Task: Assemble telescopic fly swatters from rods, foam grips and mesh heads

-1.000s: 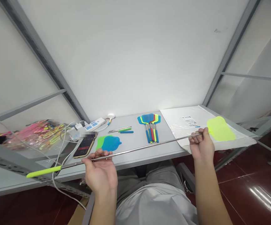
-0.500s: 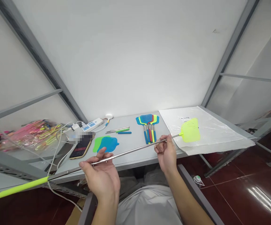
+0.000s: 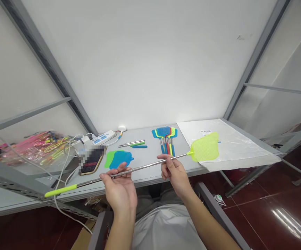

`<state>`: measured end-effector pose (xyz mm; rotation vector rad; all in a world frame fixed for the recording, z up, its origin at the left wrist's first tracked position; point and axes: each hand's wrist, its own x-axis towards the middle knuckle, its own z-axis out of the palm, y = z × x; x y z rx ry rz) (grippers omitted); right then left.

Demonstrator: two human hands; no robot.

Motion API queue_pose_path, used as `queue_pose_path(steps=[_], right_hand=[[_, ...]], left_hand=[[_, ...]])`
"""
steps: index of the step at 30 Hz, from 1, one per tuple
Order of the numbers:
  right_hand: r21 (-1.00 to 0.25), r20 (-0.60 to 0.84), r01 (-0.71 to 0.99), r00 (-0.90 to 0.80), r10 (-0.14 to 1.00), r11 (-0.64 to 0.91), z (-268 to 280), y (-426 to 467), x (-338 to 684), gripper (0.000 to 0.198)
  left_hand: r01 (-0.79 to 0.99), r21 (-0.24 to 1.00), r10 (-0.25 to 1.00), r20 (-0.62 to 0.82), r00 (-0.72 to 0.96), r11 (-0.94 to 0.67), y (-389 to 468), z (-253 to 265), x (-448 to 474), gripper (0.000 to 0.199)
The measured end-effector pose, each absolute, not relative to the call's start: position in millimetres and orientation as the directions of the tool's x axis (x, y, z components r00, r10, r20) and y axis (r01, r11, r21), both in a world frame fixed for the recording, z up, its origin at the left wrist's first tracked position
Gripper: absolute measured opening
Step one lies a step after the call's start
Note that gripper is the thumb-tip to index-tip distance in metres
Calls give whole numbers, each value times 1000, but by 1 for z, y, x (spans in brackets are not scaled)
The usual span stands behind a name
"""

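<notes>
A: Both hands pinched the fly swatter: left hand mid-rod, right hand near the head, above the worktop.

B: That light pinch risked it slipping, I'd say.

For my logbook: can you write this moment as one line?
left hand: holds rod | right hand: holds rod | yellow swatter head: above table

Long swatter: shiny smooth metal rod, matt yellow-green perforated plastic head and grip; grey table matt; clear plastic sheet glossy; red floor polished.
</notes>
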<state>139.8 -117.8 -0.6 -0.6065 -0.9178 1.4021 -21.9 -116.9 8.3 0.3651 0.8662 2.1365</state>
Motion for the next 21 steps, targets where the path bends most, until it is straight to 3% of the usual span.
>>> queue_pose_path(steps=[9,15,18,21], right_hand=[[-715,148,-696,-67,987,60,4,-112,153,48],[-698,108,-684,190,976,211,3,-99,184,35],[-714,124,-659,214,969,237,2,-96,198,28],[-735,129,-635,211,969,237,3,-96,206,23]], left_hand=[[-684,596,783,-143,-605,-420,-114,30,-66,45],[-629,593,711,-131,-691,-503,-116,45,-99,42],[-660,594,780,-86,-620,-459,-120,45,-86,38],[-686,654,893,-37,-449,-318,-125,36,-61,31]])
